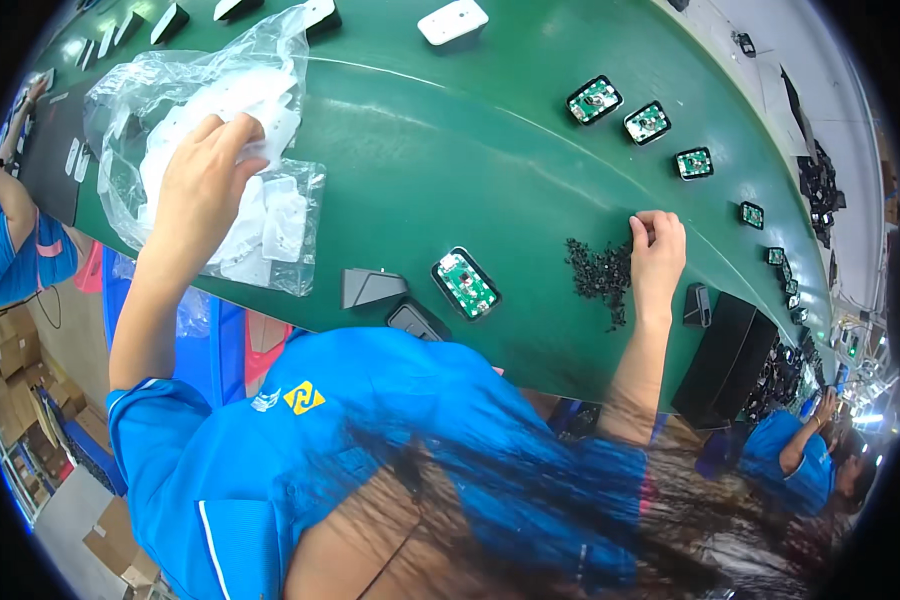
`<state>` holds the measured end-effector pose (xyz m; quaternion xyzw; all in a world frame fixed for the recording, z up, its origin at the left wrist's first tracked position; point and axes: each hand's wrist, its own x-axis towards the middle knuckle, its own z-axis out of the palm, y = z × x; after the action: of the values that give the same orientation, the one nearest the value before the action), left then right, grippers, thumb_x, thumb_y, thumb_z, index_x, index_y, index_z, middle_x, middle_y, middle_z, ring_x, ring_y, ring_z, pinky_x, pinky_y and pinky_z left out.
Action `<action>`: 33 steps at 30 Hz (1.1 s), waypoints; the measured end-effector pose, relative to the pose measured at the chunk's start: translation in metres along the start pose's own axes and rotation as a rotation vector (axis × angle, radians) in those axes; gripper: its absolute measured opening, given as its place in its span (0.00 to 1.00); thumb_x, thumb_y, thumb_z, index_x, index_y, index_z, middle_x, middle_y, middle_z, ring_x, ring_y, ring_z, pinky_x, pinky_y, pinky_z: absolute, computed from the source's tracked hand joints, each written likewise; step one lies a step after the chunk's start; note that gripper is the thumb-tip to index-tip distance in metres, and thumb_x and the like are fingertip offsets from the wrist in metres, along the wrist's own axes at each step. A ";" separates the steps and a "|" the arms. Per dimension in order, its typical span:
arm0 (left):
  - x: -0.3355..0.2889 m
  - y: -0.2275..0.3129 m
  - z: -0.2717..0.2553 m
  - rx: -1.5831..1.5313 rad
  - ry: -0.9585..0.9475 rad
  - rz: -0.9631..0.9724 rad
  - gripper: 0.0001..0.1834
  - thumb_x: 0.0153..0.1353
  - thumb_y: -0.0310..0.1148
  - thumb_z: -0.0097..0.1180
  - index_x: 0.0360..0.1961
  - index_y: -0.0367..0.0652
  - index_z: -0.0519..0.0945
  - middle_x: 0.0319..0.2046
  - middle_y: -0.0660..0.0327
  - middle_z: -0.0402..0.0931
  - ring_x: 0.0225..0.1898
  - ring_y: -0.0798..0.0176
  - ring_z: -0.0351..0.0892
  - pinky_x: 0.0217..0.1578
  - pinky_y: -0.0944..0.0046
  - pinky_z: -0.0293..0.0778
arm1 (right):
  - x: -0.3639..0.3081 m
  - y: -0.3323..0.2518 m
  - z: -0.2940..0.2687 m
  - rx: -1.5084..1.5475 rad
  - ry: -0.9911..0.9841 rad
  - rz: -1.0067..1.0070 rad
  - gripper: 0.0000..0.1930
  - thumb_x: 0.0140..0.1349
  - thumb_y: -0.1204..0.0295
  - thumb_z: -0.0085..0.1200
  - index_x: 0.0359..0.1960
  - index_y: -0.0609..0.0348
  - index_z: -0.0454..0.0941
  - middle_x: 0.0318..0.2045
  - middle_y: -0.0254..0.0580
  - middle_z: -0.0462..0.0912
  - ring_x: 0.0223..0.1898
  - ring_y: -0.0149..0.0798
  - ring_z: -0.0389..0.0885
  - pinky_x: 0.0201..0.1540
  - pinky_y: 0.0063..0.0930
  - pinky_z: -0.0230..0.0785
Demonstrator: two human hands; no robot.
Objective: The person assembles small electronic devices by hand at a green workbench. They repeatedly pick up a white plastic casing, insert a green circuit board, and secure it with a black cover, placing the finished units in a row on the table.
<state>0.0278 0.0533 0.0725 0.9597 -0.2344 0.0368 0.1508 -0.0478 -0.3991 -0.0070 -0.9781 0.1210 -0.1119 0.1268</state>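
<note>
My left hand [208, 180] is over the clear plastic bag [120, 105] at the left, its fingers curled down against a heap of thin white plastic pieces [285, 222]. Whatever lies between those fingertips is hidden. On the right, my right hand [658, 258] has thumb and fingers drawn together at the edge of a pile of tiny black parts [598, 272]; anything pinched there is too small to make out. Between the hands, close to me, a black housing with a green circuit board [466, 284] lies face up on the green table [420, 170].
Dark grey housings [372, 287] sit near the table's front edge. A row of board-filled housings [647, 122] curves along the right. White-topped housings [452, 21] line the far side. A black box [728, 360] stands right of my right arm. Co-workers [798, 455] sit at both sides.
</note>
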 end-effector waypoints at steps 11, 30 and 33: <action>0.029 0.076 0.068 -0.855 0.040 0.129 0.11 0.58 0.22 0.55 0.42 0.44 0.82 0.28 0.61 0.74 0.17 0.70 0.71 0.17 0.71 0.68 | -0.018 -0.072 -0.014 0.970 -0.031 0.158 0.05 0.63 0.76 0.53 0.38 0.62 0.74 0.32 0.35 0.77 0.33 0.28 0.74 0.35 0.19 0.66; 0.027 0.105 0.082 -1.060 0.100 0.016 0.06 0.58 0.28 0.58 0.36 0.40 0.81 0.30 0.59 0.77 0.27 0.62 0.77 0.27 0.67 0.71 | -0.021 -0.127 -0.023 0.306 -0.024 -0.305 0.05 0.57 0.72 0.58 0.32 0.58 0.78 0.30 0.39 0.78 0.30 0.38 0.76 0.33 0.28 0.66; 0.028 0.109 0.079 -1.077 0.055 -0.014 0.05 0.57 0.29 0.58 0.34 0.39 0.80 0.30 0.58 0.78 0.30 0.58 0.78 0.31 0.64 0.73 | -0.026 -0.142 -0.028 0.367 0.065 -0.374 0.07 0.54 0.73 0.61 0.33 0.58 0.79 0.30 0.40 0.78 0.33 0.41 0.75 0.35 0.31 0.66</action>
<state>0.0021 -0.0753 0.0310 0.7467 -0.2097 -0.0645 0.6279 -0.0494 -0.2652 0.0536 -0.9401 -0.0801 -0.1845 0.2751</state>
